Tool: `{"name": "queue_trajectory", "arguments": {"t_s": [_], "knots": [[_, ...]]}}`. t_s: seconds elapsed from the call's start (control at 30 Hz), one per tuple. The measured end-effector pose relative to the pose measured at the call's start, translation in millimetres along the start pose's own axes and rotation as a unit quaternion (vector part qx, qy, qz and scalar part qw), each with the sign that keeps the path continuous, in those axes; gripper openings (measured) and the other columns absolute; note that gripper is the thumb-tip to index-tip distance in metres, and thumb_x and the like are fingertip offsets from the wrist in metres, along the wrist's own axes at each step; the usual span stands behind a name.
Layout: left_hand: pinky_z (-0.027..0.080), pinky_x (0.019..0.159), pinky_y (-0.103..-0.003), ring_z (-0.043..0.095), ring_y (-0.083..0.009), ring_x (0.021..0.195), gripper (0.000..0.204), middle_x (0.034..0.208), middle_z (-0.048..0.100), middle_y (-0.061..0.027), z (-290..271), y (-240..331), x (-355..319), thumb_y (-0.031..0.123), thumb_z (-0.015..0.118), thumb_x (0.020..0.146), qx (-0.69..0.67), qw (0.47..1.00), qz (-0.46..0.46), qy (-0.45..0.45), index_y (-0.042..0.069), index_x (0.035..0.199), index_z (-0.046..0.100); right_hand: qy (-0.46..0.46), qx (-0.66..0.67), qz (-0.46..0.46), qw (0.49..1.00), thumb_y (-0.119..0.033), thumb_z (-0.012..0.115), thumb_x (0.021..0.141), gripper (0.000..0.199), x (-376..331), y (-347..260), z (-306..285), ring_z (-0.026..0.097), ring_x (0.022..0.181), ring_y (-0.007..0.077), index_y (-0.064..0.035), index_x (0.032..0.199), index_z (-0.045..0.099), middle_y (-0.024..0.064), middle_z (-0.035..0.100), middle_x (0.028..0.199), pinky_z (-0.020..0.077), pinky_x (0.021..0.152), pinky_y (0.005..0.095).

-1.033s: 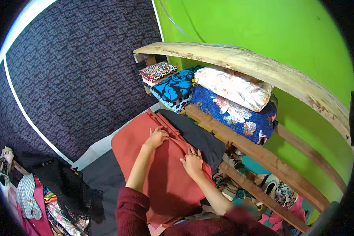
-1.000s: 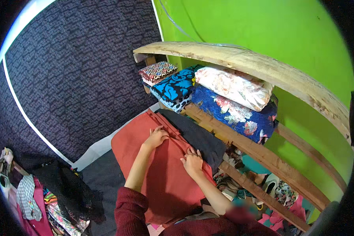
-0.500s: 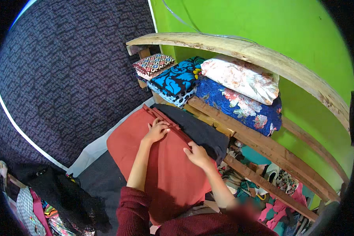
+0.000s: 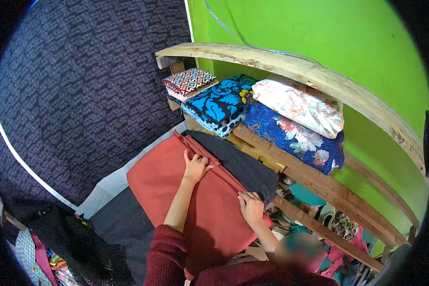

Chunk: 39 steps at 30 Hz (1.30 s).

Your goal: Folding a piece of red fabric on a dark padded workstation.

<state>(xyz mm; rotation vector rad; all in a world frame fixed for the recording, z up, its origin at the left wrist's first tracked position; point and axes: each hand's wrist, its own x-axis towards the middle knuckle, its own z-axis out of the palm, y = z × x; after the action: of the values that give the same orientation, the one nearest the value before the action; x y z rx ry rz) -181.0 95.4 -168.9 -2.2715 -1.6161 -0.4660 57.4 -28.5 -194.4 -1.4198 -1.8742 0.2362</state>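
A large red cloth (image 4: 214, 209) lies spread over black fabric, and a narrow folded band runs along its far edge. My left hand (image 4: 197, 166) rests on the left half of that band, fingers apart and pressing on the fabric. Farther right, my right hand (image 4: 251, 207) has its fingers curled over the band near the cloth's right end, with the thumb on the near side, so it grips the cloth. The black fabric (image 4: 243, 162) shows beyond the folded band and also at left.
Folded patterned fabrics, including a blue floral one (image 4: 291, 138) and a white floral one (image 4: 295, 102), sit on a wooden rack (image 4: 319, 183) by the green wall. A dark patterned cloth (image 4: 90, 95) hangs at left. Black lace (image 4: 76, 243) lies lower left; mixed fabrics (image 4: 338, 257) lie beneath the rack.
My right hand has slid right along the folded band, and its fingers now curl over it. My left hand has shifted slightly right and nearer. The view has shifted a little.
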Motion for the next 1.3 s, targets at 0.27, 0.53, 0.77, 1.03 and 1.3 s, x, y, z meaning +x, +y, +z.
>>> {"name": "queue_trajectory", "arguments": {"t_s": [0.27,0.53,0.77,1.03,1.3], "knots": [[0.006,0.098,-0.067,0.016,-0.0328,0.132,0.044,0.141,0.026,-0.0095,-76.0,59.2,-33.5,0.033,0.043,0.089,-0.111,0.990,-0.086,-0.020,0.009,0.126,0.040,-0.080,-0.150,-0.123,0.978,-0.025,0.048,0.084,0.044,15.9,-40.5,-26.4,0.019,0.131,0.0335,-0.0049,0.123,0.046,0.0175,0.030,0.137,0.0137,0.103,0.0540],[0.000,0.097,-0.069,0.013,-0.0264,0.134,0.051,0.145,0.019,0.0011,-39.0,76.6,-92.6,0.046,0.033,0.089,-0.048,0.982,-0.080,-0.167,0.028,0.137,0.028,-0.186,-0.127,-0.196,0.954,-0.040,0.036,0.089,0.052,0.1,-4.1,-10.7,0.020,0.132,0.0262,-0.0102,0.132,0.038,0.0084,0.029,0.141,0.0097,0.104,0.0549],[0.002,0.097,-0.067,0.008,-0.0314,0.134,0.063,0.145,0.016,-0.0077,-89.1,104.9,-122.4,0.054,0.040,0.085,-0.035,0.968,-0.176,-0.174,0.019,0.137,0.029,-0.167,-0.083,-0.137,0.973,-0.035,0.039,0.090,0.054,-19.8,31.9,-39.6,0.019,0.132,0.0317,-0.0054,0.134,0.032,0.0102,0.027,0.141,0.0065,0.104,0.0552],[0.009,0.097,-0.066,0.014,-0.0388,0.131,0.053,0.145,0.018,-0.0120,-156.7,192.9,-244.3,0.037,0.051,0.084,0.016,0.874,-0.479,0.083,0.016,0.132,0.039,-0.151,-0.060,-0.245,0.956,-0.036,0.043,0.088,0.059,-42.3,-9.7,-53.4,0.015,0.133,0.0337,-0.0037,0.135,0.029,0.0196,0.023,0.141,0.0064,0.103,0.0579],[0.029,0.097,-0.046,0.032,-0.0338,0.125,0.051,0.135,0.039,-0.0112,-111.9,212.7,-275.7,0.038,0.054,0.082,0.071,0.865,-0.488,0.096,0.008,0.123,0.048,-0.176,-0.054,-0.257,0.949,-0.033,0.042,0.089,0.048,-23.5,27.3,-28.4,0.022,0.132,0.0230,-0.0092,0.131,0.039,0.0051,0.031,0.141,0.0045,0.103,0.0580]]}}
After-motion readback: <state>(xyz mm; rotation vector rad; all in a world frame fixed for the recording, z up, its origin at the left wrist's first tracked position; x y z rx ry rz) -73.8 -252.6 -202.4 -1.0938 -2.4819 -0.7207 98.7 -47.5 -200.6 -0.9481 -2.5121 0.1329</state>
